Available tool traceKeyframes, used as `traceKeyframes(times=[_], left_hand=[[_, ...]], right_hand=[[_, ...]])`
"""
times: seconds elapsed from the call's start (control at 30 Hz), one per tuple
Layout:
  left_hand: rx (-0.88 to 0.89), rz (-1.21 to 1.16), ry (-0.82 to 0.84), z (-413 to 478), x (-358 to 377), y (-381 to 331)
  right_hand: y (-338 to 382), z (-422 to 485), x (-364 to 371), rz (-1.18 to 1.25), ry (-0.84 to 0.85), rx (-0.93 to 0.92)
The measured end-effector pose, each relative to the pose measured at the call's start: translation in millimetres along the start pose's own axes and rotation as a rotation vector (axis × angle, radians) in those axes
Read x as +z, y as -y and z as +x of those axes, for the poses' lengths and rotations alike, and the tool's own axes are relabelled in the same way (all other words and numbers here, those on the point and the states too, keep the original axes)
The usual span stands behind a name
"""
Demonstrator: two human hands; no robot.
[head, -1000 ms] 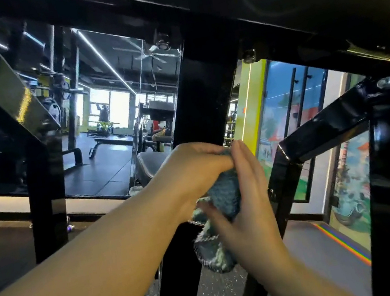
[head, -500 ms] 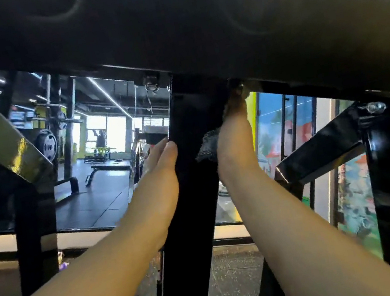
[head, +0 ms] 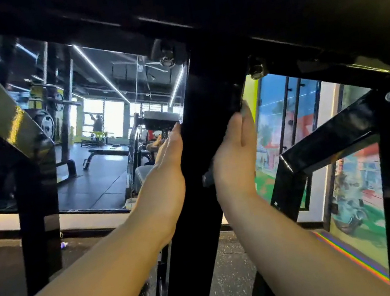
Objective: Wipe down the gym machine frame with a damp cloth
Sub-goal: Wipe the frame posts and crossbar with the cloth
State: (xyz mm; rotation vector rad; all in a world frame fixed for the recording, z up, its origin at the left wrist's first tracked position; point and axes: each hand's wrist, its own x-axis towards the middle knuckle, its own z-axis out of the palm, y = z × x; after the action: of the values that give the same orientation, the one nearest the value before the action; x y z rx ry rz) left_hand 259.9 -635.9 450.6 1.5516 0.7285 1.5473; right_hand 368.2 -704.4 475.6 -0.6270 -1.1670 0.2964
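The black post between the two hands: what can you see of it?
The black post is a broad, flat-sided beam, glossy like painted metal. It leans, running from the speckled floor up to the dark overhead frame, with a left bolt and a right bolt by its top. The left hand lies flat along its left edge, the right hand along its right edge, fingers straight.

A speckled dark floor (head: pixel 230 271) lay near; bright windows (head: pixel 111 115) glowed far left, a colourful mural (head: pixel 350 186) right
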Motion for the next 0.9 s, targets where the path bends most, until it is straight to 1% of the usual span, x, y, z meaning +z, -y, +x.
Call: traceKeyframes(times=[0.03,0.07,0.13,0.17,0.2,0.23,0.27,0.3,0.33,0.37,0.4,0.43,0.5,0.53,0.57,0.6,0.63,0.7,0.73,0.8,0.83,0.87,0.9], left_hand=[[0.072,0.021,0.024,-3,0,-1],[0.107,0.005,0.051,-9,-2,-3],[0.04,-0.06,0.057,-21,8,-12],[0.028,-0.081,0.04,-27,12,-9],[0.035,-0.046,-0.004,-38,14,-1],[0.038,-0.005,-0.071,-47,16,11],[0.003,0.07,-0.136,-51,16,26],[-0.089,0.155,-0.192,-53,15,40],[-0.144,0.147,-0.217,-59,10,58],[-0.142,0.059,-0.226,-64,1,77],[-0.165,-0.005,-0.261,-66,-3,93],[-0.195,-0.017,-0.321,-74,-6,102],[-0.197,-0.002,-0.385,-93,4,116],[-0.13,0.015,-0.361,-108,11,120],[-0.059,0.019,-0.339,-125,15,127],[-0.061,-0.003,-0.35,-135,16,136],[-0.09,0.004,-0.344,-144,16,147],[-0.139,0.032,-0.325,-164,13,171],[-0.164,0.038,-0.313,-174,12,183],[-0.181,0.024,-0.269,-193,9,199],[-0.201,0.004,-0.249,-201,8,203],[-0.252,-0.02,-0.217,-209,8,208],[-0.281,-0.027,-0.177,-214,8,214]], right_hand=[[-18,-13,-4,0.0,0.019,0.009],[-36,-31,-10,0.003,0.057,0.073],[-66,-66,-21,0.036,0.139,0.289],[-72,-76,-26,0.096,0.169,0.374],[-69,-76,-28,0.157,0.202,0.463],[-64,-69,-28,0.19,0.226,0.501],[-52,-57,-26,0.18,0.22,0.478],[-40,-42,-23,0.149,0.18,0.438],[-25,-29,-19,0.124,0.12,0.396],[-16,-18,-15,0.128,0.064,0.343],[-21,-14,-13,0.088,0.031,0.256],[-28,-19,-10,0.065,0.001,0.199],[-61,-43,-12,-0.012,-0.058,0.159],[-82,-55,-15,-0.058,-0.086,0.173],[-102,-71,-19,-0.079,-0.1,0.221],[-124,-88,-25,-0.095,-0.106,0.278],[-148,-108,-30,-0.08,-0.103,0.352],[-190,-151,-41,0.027,-0.096,0.591],[-212,-172,-47,0.028,-0.068,0.679],[-251,-214,-57,-0.102,0.024,0.777],[-267,-230,-61,-0.14,0.028,0.829],[-281,-246,-64,-0.093,-0.015,0.916],[-293,-259,-67,0.008,-0.08,1.014]])
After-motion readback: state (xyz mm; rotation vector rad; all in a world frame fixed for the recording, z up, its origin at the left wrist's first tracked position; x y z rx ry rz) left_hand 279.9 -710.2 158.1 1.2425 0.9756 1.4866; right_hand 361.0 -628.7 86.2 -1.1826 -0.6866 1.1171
